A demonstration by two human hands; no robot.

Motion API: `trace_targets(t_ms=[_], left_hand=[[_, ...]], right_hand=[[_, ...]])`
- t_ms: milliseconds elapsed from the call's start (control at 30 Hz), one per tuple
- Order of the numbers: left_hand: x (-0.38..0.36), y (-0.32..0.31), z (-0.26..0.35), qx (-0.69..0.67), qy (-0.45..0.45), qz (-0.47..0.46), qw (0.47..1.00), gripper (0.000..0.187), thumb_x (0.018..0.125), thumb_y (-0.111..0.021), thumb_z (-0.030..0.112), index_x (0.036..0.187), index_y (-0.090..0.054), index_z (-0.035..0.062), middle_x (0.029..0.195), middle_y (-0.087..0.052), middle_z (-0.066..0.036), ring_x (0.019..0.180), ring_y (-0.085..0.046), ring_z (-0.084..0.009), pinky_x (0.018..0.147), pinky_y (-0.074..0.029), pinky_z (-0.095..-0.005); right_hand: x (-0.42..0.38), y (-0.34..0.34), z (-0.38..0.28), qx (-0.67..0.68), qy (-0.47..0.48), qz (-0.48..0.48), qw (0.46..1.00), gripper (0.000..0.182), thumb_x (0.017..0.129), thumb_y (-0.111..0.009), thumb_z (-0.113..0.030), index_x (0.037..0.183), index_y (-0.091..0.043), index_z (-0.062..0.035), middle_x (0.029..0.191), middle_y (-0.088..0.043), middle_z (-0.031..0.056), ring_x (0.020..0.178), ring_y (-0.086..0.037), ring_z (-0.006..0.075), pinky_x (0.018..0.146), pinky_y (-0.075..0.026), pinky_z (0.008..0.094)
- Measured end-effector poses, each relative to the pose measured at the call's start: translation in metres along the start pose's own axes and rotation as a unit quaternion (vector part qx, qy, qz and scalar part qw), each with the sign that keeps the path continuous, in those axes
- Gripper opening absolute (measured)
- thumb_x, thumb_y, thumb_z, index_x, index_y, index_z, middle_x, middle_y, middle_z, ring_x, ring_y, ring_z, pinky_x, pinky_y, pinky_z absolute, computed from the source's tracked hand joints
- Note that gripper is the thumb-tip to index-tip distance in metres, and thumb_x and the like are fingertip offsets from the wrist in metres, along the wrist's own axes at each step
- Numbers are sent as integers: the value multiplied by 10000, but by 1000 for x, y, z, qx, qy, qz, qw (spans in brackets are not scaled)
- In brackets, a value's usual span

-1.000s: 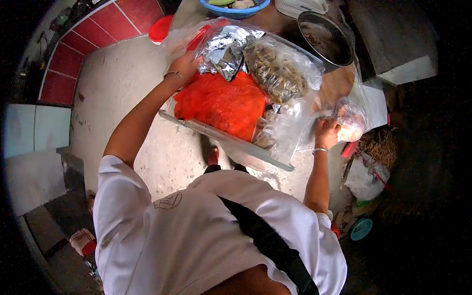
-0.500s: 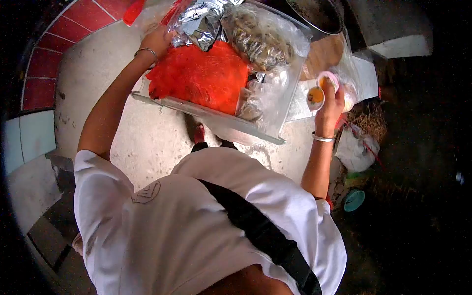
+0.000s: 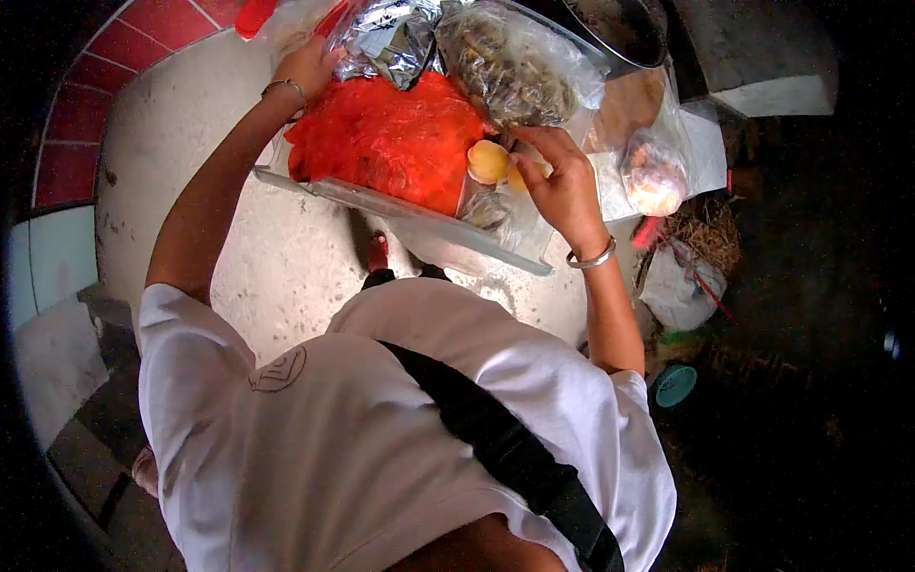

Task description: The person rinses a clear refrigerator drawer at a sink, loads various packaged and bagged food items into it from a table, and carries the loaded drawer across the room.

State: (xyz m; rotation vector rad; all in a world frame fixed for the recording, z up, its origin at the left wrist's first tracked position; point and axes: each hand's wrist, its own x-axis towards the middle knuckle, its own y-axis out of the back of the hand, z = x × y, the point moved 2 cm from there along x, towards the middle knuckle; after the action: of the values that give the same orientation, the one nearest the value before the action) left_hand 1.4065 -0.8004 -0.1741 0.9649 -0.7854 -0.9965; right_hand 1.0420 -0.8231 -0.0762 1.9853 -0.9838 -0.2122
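A clear plastic drawer [image 3: 434, 231] in front of me holds a red plastic bag [image 3: 391, 143], foil packages [image 3: 389, 43] and a clear bag of dark food [image 3: 505, 71]. My left hand [image 3: 307, 69] is closed at the drawer's left edge, beside the foil; its fingertips are partly hidden. Over the right part of the drawer is my right hand [image 3: 562, 181], thumb and fingers apart. Two small yellow-orange cups lie at its fingertips: one cup [image 3: 488, 162] shows plainly, the other is partly covered by the thumb.
Right of the drawer, a clear bag with pale orange contents [image 3: 655, 172] rests on a light surface. A dark round pot [image 3: 620, 29] stands at the back right. Lower right are a white sack [image 3: 683, 291] and a teal bowl [image 3: 675, 385]. Red tiles [image 3: 124, 48] line the left.
My right hand has moved left from beside the drawer to inside it, bringing the two small cups, and its fingers have opened. My left hand has stayed at the drawer's edge.
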Motion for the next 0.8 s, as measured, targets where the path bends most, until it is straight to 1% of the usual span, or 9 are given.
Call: trace_targets(t_ms=[267, 367, 433, 500, 567, 633, 667, 700, 800], left_hand=[[-1, -1, -4, -29, 16, -36, 999, 417, 875, -453, 401, 1017, -543, 20, 966, -594, -226, 925, -562, -386, 796, -432, -453], [-10, 21, 12, -38, 64, -84, 994, 405, 871, -464, 382, 1038, -545, 23, 986, -594, -220, 939, -559, -384, 818, -433, -448], [-14, 28, 13, -74, 55, -69, 993, 390, 867, -470, 369, 1047, -549, 32, 1001, -591, -217, 946, -558, -383, 822, -435, -446], [-12, 17, 3, -106, 39, -56, 992, 381, 863, -475, 358, 1051, -554, 36, 1015, -589, -213, 952, -558, -382, 826, -435, -443], [-5, 1, -14, -127, 22, -38, 991, 376, 858, -481, 349, 1050, -560, 36, 1029, -587, -210, 959, -558, -380, 830, -435, -441], [-10, 18, -6, -141, 71, -90, 983, 391, 865, -468, 351, 1086, -535, 35, 1041, -584, -212, 970, -558, -378, 829, -437, -438], [-11, 22, -7, -146, 74, -109, 980, 411, 875, -456, 353, 1134, -501, 38, 1046, -583, -215, 975, -558, -378, 827, -440, -438], [-13, 25, -8, -152, 78, -129, 977, 434, 885, -444, 355, 1183, -467, 40, 1052, -581, -218, 979, -558, -378, 824, -443, -438], [3, 12, -31, -217, 24, -131, 967, 431, 873, -464, 407, 1094, -521, 42, 904, -600, -188, 826, -586, -330, 769, -458, -413]], right_hand=[[-8, -15, -20, -105, 24, -88, 990, 328, 757, -634, -48, 1082, -587, -56, 982, -565, 144, 907, -560, 303, 786, -459, 339], [-11, -7, -33, -57, 45, -30, 997, 353, 751, -639, -52, 1100, -578, -58, 1007, -543, 168, 899, -550, 303, 777, -455, 346], [-19, 5, -34, -93, 34, 78, 992, 368, 777, -612, -95, 1138, -560, -50, 1028, -514, 194, 941, -520, 338, 803, -439, 379], [-34, 16, -28, -149, -53, 146, 977, 413, 805, -608, -132, 1187, -507, -10, 1025, -511, 181, 937, -529, 284, 722, -461, 346], [-47, 10, -23, -121, -218, 102, 963, 475, 826, -616, -184, 1230, -450, 3, 945, -529, 148, 812, -562, 205, 586, -461, 298], [-82, -10, 26, 17, -330, 22, 944, 449, 849, -589, -154, 1251, -426, -35, 780, -541, 53, 535, -513, 104, 460, -414, 231], [-76, -17, 3, 184, -371, -4, 910, 428, 867, -567, -164, 1244, -420, -26, 653, -502, -1, 450, -465, 80, 417, -394, 216], [-77, -24, 0, 207, -366, -19, 907, 373, 879, -537, -144, 1215, -437, -16, 604, -472, -22, 433, -438, 63, 394, -375, 213], [-78, -30, 4, 188, -374, -2, 908, 324, 891, -500, -128, 1192, -451, -18, 590, -436, -32, 421, -392, 45, 372, -342, 212]])
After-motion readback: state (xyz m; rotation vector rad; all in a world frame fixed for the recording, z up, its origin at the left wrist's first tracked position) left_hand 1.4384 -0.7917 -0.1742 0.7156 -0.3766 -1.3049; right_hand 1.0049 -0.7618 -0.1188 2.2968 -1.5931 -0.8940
